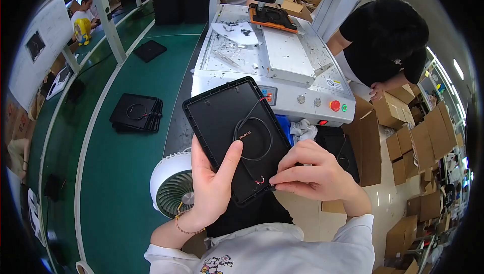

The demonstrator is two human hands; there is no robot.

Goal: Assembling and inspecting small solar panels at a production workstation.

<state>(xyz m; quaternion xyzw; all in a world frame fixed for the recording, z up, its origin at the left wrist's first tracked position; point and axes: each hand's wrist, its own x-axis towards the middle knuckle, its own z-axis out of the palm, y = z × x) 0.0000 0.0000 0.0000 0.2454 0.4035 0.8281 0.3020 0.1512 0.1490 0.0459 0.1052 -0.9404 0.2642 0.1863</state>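
Green conveyor surface (126,173) carries one stack of black panels (137,114) and one white fan (171,186). One black panel (227,123) is held up: left hand (212,183) grips its lower edge, right hand (315,176) pinches its corner by the wire loop (252,138).

Panel (229,128) sits between both hands, left hand (212,186) under its near-left edge, right hand (312,173) at its near-right corner; fan (171,186) just left of the left hand; machine (272,57) behind the panel; stack of trays (137,114) on the belt (116,173), further left; cartons (418,143) off right.
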